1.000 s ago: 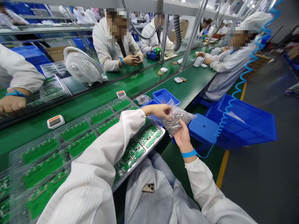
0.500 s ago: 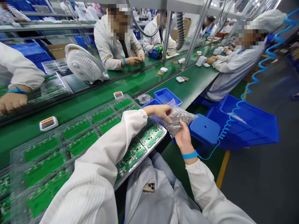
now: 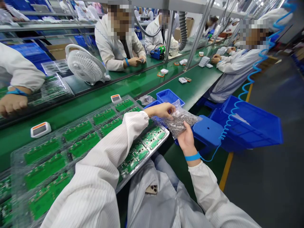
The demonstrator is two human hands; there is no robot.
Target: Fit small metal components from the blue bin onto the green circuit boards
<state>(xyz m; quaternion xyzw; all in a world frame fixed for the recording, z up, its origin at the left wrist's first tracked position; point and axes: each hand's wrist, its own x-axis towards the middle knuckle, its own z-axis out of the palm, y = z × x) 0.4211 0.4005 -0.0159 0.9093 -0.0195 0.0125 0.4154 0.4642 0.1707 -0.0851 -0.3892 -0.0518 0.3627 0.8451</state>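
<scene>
Clear bag of small metallic-looking parts: held up past the right end of the board tray, above the gap at the worktop edge. Barely moved over the last second; handling of the bag is, by the look of it, still going on. Main change is behind it: two white devices with orange strips, one nearer, one farther, have slid left along the green belt.

Right hand has the bag gripped from below, thumb over the front, fingers mostly hidden underneath. Left hand is at the bag's upper left edge, fingers curled against the film; can't tell if they pinch plastic, parts, or reach inside. Bag sits between the two hands.

Further out: clear tray with green circuit boards under the left forearm; blue bin just behind the bag; blue stool right of it; white fan across the belt; co-worker in white beyond.
</scene>
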